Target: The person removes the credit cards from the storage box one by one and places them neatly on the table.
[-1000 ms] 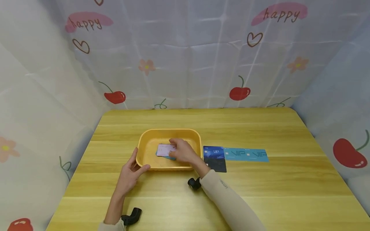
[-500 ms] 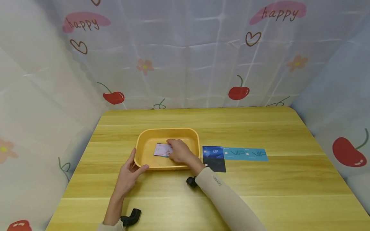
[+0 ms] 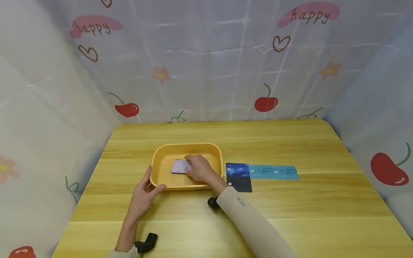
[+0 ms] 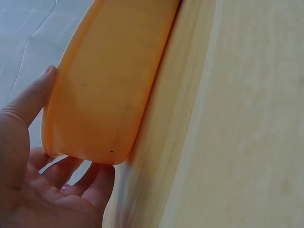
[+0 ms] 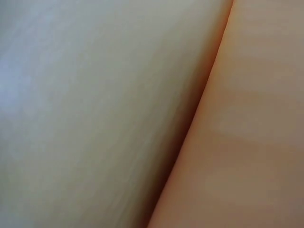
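A yellow plastic basin stands on the table, its left end gripped by my left hand. In the left wrist view the thumb lies at the rim and the other fingers bend against the outer wall. My right hand reaches inside and pinches a small stack of cards by its right end. The top card is pale pink with faint print; the fingers cover its right part. Close up, the right wrist view has only the blurred orange wall beside the pale tabletop, without the hand.
Right of the basin lie a dark blue VIP card, a black card just below it, and two light blue VIP cards in a row. Black wrist camera mounts stick out by both forearms. A printed curtain hangs behind the wooden table.
The right hand has shifted slightly left with the cards, and the blue card that stuck out below the pink one is now lined up beneath it. The left hand keeps its grip.
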`<act>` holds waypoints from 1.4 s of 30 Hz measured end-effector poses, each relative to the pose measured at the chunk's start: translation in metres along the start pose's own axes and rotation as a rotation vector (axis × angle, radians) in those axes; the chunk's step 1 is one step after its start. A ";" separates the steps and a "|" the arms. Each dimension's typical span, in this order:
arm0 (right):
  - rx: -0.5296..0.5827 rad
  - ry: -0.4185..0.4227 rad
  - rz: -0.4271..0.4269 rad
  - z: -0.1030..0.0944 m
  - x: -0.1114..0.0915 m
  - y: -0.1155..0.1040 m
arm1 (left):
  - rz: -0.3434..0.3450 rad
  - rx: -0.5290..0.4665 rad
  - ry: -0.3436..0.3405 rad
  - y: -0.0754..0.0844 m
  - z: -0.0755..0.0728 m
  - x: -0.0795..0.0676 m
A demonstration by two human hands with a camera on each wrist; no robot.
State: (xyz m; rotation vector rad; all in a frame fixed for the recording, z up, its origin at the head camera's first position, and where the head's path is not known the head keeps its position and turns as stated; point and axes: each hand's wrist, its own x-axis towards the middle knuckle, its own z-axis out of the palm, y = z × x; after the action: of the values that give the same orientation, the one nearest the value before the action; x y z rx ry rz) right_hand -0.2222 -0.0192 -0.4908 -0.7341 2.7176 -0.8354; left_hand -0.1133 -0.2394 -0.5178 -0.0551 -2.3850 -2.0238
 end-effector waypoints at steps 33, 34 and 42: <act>0.172 -0.006 -0.056 -0.006 -0.005 -0.001 | -0.005 0.013 -0.003 0.002 0.000 0.000; 0.176 -0.004 -0.063 -0.006 -0.005 -0.001 | -0.005 0.012 -0.002 0.001 -0.001 0.000; 0.253 0.029 -0.094 -0.009 -0.010 0.000 | -0.009 -0.018 -0.007 0.001 0.001 0.002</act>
State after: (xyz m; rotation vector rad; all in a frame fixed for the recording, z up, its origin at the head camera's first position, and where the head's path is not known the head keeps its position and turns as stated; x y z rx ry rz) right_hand -0.2163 -0.0096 -0.4823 -0.8029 2.5519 -1.1927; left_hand -0.1149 -0.2388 -0.5173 -0.0524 -2.3761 -2.0522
